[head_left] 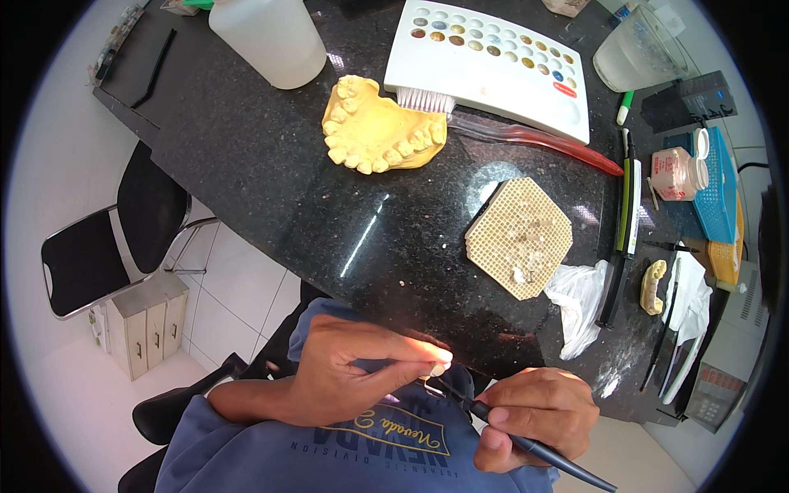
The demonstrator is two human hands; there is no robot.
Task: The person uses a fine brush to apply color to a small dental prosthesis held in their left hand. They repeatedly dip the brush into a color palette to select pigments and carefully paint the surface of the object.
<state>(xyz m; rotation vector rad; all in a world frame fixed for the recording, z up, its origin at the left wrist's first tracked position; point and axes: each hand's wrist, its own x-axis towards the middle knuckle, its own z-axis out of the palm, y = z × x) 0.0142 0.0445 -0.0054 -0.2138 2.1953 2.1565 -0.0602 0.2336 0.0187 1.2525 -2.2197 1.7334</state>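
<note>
My left hand (349,370) is closed in a pinch, holding a small ivory dental crown (436,370) between thumb and fingertips. In my right hand (546,415) is a slim brush-like tool (546,457) with a dark handle; its thin tip reaches the crown, though exact contact is too small to tell. Both hands are in front of my body, at the near table edge. Beyond them on the table lies a beige honeycomb firing tray (522,234) with whitish residue. A yellow dental cast (382,127) rests farther back, teeth facing up.
A toothbrush (538,138) with a red handle touches a white paint palette (493,86). A white bottle (271,41) and a clear cup (639,51) stand far back. Crumpled tissue (575,304), pens (629,205), a small cast (653,287) and a pinkish jar (679,172) lie rightward.
</note>
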